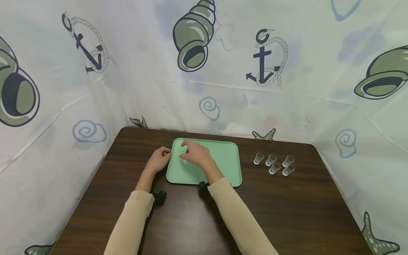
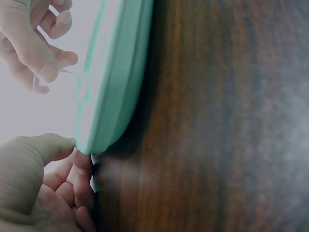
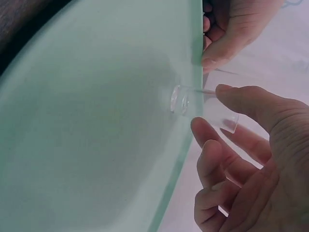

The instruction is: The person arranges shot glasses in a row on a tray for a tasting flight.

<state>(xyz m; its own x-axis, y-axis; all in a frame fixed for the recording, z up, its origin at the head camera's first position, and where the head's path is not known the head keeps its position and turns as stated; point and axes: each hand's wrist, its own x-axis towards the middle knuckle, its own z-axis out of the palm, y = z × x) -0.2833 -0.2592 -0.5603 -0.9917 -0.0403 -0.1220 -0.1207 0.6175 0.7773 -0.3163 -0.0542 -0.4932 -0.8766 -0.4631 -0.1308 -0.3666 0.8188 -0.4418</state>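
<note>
Soft, even light fills the head view, with dull sheen on the counter (image 1: 181, 216) toward six o'clock; left wrist is hazy, washed out toward ten; right wrist shows soft shadow across the tray (image 3: 106, 145).

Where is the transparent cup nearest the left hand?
In the head view, the cup is over the upper left of the green rectangular tray, held by the right hand.
</note>
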